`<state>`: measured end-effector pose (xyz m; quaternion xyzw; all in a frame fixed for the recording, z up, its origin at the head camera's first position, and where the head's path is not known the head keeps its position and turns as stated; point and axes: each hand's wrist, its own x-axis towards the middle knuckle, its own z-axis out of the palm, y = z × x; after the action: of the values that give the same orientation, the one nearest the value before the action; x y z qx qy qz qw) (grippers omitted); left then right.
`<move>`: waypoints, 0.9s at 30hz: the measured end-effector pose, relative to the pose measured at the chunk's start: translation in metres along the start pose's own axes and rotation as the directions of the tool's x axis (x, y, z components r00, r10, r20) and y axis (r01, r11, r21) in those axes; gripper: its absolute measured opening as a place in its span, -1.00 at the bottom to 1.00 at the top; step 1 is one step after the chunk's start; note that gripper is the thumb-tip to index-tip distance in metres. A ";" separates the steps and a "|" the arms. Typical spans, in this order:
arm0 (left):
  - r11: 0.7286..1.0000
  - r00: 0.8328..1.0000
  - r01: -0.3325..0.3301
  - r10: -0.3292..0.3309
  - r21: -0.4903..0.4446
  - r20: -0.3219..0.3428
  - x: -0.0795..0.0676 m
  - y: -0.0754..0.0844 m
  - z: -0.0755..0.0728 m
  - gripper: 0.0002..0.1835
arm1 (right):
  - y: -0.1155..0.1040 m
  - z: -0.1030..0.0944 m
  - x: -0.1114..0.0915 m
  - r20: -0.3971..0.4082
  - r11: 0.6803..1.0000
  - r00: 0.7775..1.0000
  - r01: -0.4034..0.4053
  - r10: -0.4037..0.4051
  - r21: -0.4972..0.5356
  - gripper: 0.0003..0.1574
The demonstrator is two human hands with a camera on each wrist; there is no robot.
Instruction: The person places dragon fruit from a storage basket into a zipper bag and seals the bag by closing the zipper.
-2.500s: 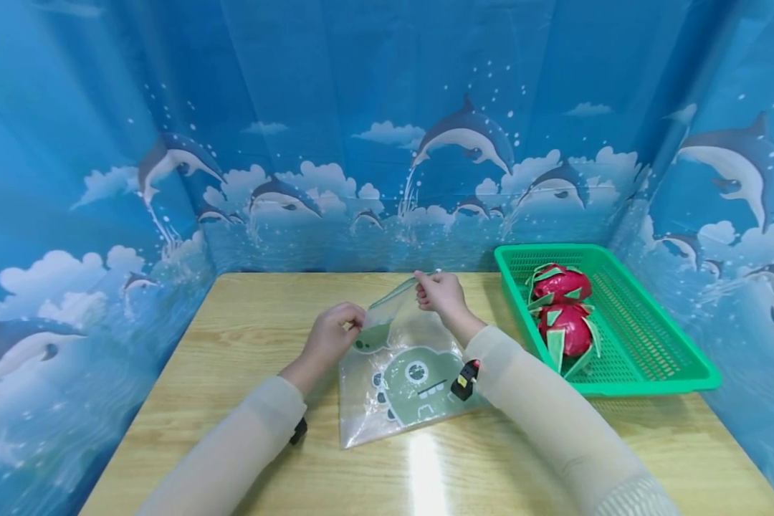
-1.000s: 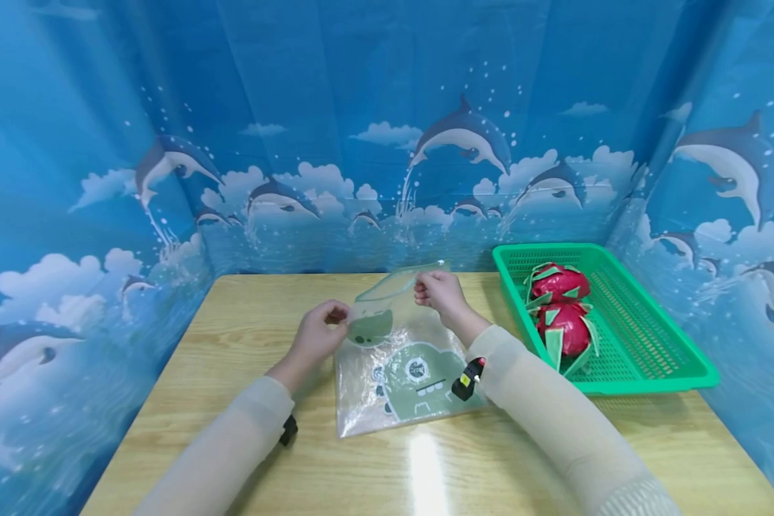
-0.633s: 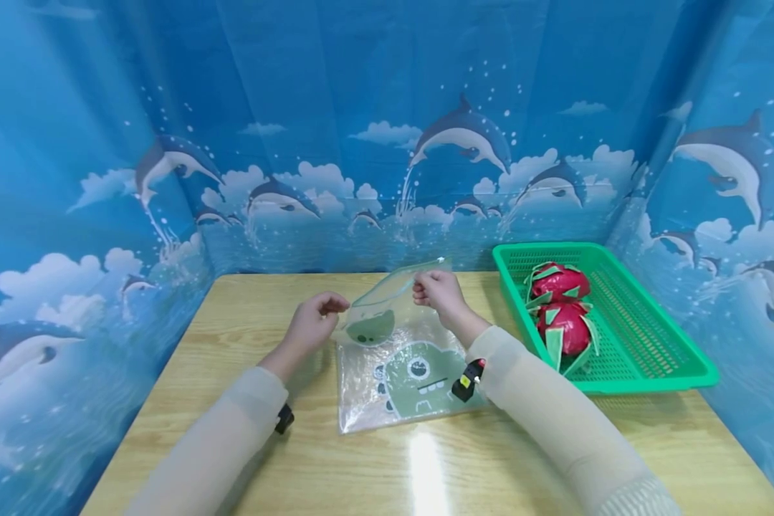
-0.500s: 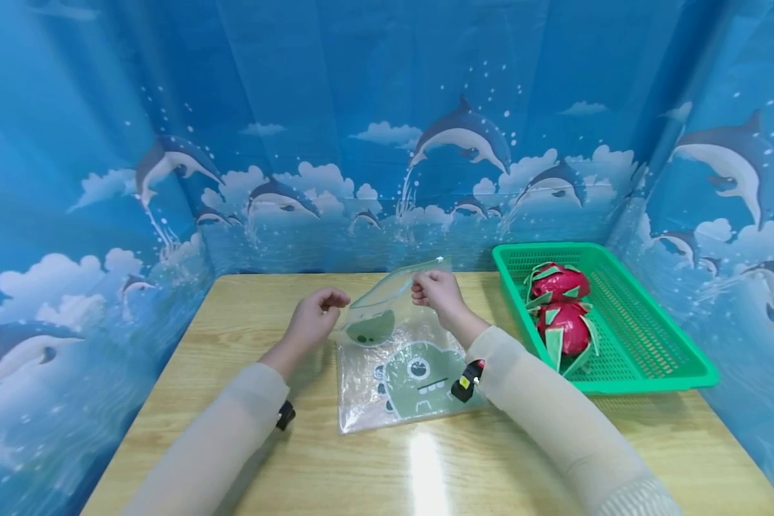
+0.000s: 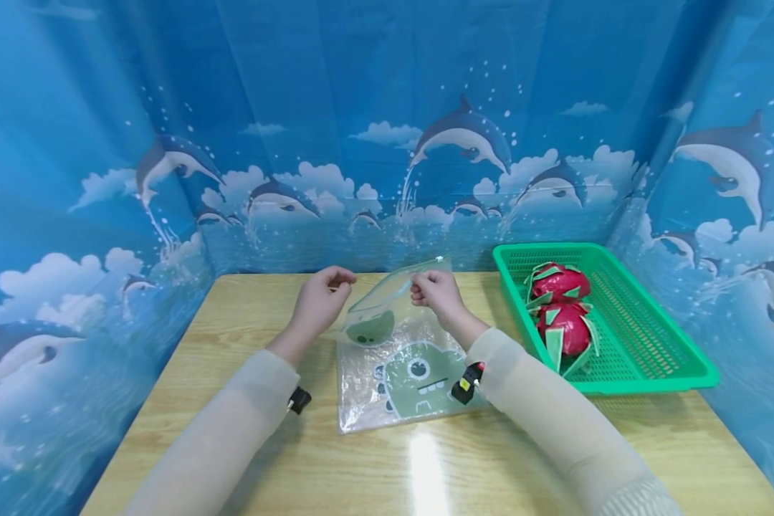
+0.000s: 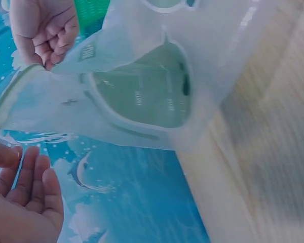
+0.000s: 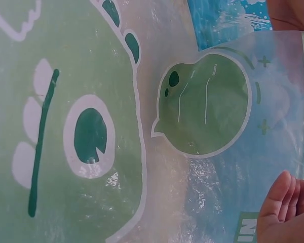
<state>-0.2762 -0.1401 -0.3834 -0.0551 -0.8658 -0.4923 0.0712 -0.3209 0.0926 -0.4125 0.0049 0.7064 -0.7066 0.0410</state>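
Note:
A clear plastic zip bag [image 5: 419, 383] printed with a green cartoon dinosaur lies on the wooden table, its upper end lifted off the surface. My right hand [image 5: 436, 292] pinches the bag near its top edge, close to the white zip slider [image 5: 440, 259]. Just left of the bag's mouth is my left hand [image 5: 321, 299], thumb and fingers loosely curved with nothing between them. In the left wrist view a gap shows between the left hand [image 6: 28, 202] and the bag [image 6: 147, 91]. The bag's mouth gapes slightly in the right wrist view, with the right hand [image 7: 286, 210] at its edge.
A green plastic basket [image 5: 651, 333] stands on the right of the table. Two red dragon fruits [image 5: 564, 330] with green leaves lie along its left side. Blue dolphin-print curtains [image 5: 374, 143] enclose the table's back and sides.
My left hand has let go of the bag's left edge, drawn away to the left, then risen toward the back. The bag's mouth has spread wider; my right hand keeps its hold.

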 end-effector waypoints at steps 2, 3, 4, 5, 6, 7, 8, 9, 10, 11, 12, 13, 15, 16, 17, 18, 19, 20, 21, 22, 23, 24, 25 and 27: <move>1.000 1.000 -0.004 0.003 0.004 0.011 0.001 0.005 0.000 -0.81 | 0.001 0.000 0.000 0.004 1.000 1.000 0.013 -0.013 -0.009 -0.67; 1.000 1.000 -0.003 0.003 0.007 0.019 0.002 0.007 0.000 -0.81 | 0.001 0.000 -0.001 0.007 1.000 1.000 0.019 -0.018 -0.014 -0.67; 1.000 1.000 -0.001 0.001 0.009 0.030 0.002 0.009 0.000 -0.81 | 0.001 0.000 -0.001 0.009 1.000 1.000 0.025 -0.025 -0.017 -0.68; 1.000 0.999 0.000 -0.001 0.012 0.039 0.003 0.011 0.001 -0.82 | 0.001 0.000 -0.001 0.012 0.999 1.000 0.029 -0.029 -0.018 -0.69; 1.000 0.999 0.003 -0.003 0.017 0.046 0.003 0.012 0.001 -0.82 | 0.002 0.001 -0.001 0.014 0.999 0.999 0.035 -0.035 -0.022 -0.70; 1.000 0.999 0.006 -0.007 0.020 0.054 0.004 0.013 0.002 -0.81 | 0.002 0.001 -0.002 0.017 0.999 0.999 0.040 -0.039 -0.025 -0.70; 1.000 0.998 0.010 -0.012 0.024 0.060 0.004 0.013 0.003 -0.81 | 0.002 0.001 -0.002 0.017 0.999 0.999 0.043 -0.043 -0.028 -0.71; 0.999 0.998 0.014 -0.016 0.029 0.068 0.004 0.014 0.004 -0.81 | 0.002 0.001 -0.002 0.017 0.998 0.999 0.047 -0.046 -0.031 -0.72; 0.999 0.997 0.018 -0.021 0.036 0.076 0.005 0.014 0.006 -0.80 | 0.002 0.001 -0.003 0.018 0.998 0.999 0.051 -0.050 -0.034 -0.72; 0.999 0.996 0.023 -0.026 0.042 0.081 0.005 0.013 0.007 -0.79 | 0.002 0.001 -0.003 0.017 0.998 0.998 0.053 -0.052 -0.039 -0.73; 0.998 0.996 0.025 -0.029 0.049 0.089 0.005 0.013 0.009 -0.78 | 0.003 0.001 -0.003 0.018 0.997 0.998 0.057 -0.056 -0.043 -0.73; 0.998 0.995 0.028 -0.033 0.057 0.097 0.005 0.012 0.011 -0.77 | 0.003 0.002 -0.004 0.020 0.997 0.998 0.059 -0.058 -0.046 -0.73; 0.996 0.994 0.026 -0.035 0.079 0.107 0.005 0.011 0.014 -0.73 | 0.003 0.002 -0.004 0.024 0.996 0.998 0.062 -0.061 -0.056 -0.74; 0.996 0.993 0.024 -0.034 0.091 0.109 0.006 0.010 0.015 -0.71 | 0.003 0.003 -0.005 0.027 0.996 0.998 0.064 -0.062 -0.059 -0.74; 0.995 0.993 0.022 -0.033 0.098 0.110 0.006 0.010 0.017 -0.69 | 0.003 0.003 -0.005 0.029 0.996 0.997 0.066 -0.065 -0.063 -0.75; 0.994 0.994 0.020 -0.032 0.108 0.108 0.006 0.009 0.018 -0.68 | 0.004 0.003 -0.005 0.032 0.995 0.997 0.069 -0.067 -0.067 -0.75; 0.993 0.994 0.020 -0.032 0.115 0.105 0.006 0.009 0.018 -0.68 | 0.004 0.003 -0.005 0.033 0.995 0.997 0.072 -0.069 -0.073 -0.76; 0.992 0.994 0.021 -0.034 0.121 0.104 0.006 0.009 0.019 -0.67 | 0.004 0.004 -0.005 0.035 0.994 0.997 0.075 -0.073 -0.077 -0.76; 0.992 0.994 0.024 -0.037 0.126 0.104 0.006 0.009 0.019 -0.67 | 0.005 0.004 -0.005 0.035 0.994 0.996 0.080 -0.077 -0.080 -0.76; 0.991 0.994 0.025 -0.039 0.131 0.105 0.006 0.009 0.019 -0.67 | 0.005 0.004 -0.006 0.036 0.993 0.996 0.084 -0.082 -0.085 -0.77; 0.990 0.993 0.028 -0.043 0.139 0.108 0.006 0.008 0.020 -0.67 | 0.005 0.004 -0.006 0.037 0.992 0.995 0.091 -0.087 -0.093 -0.77; 0.988 0.992 0.032 -0.049 0.148 0.113 0.006 0.008 0.020 -0.66 | 0.005 0.004 -0.006 0.039 0.990 0.995 0.097 -0.094 -0.104 -0.76; 0.987 0.991 0.034 -0.053 0.156 0.119 0.006 0.008 0.020 -0.65 | 0.005 0.004 -0.006 0.041 0.988 0.994 0.104 -0.100 -0.115 -0.76; 0.984 0.990 0.032 -0.055 0.174 0.128 0.005 0.006 0.022 -0.64 | 0.006 0.004 -0.006 0.050 0.982 0.992 0.125 -0.119 -0.143 -0.74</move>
<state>-0.2819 -0.1181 -0.3880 -0.0623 -0.9088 -0.4125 0.0076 -0.3140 0.0889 -0.4176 -0.0557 0.7540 -0.6544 0.0125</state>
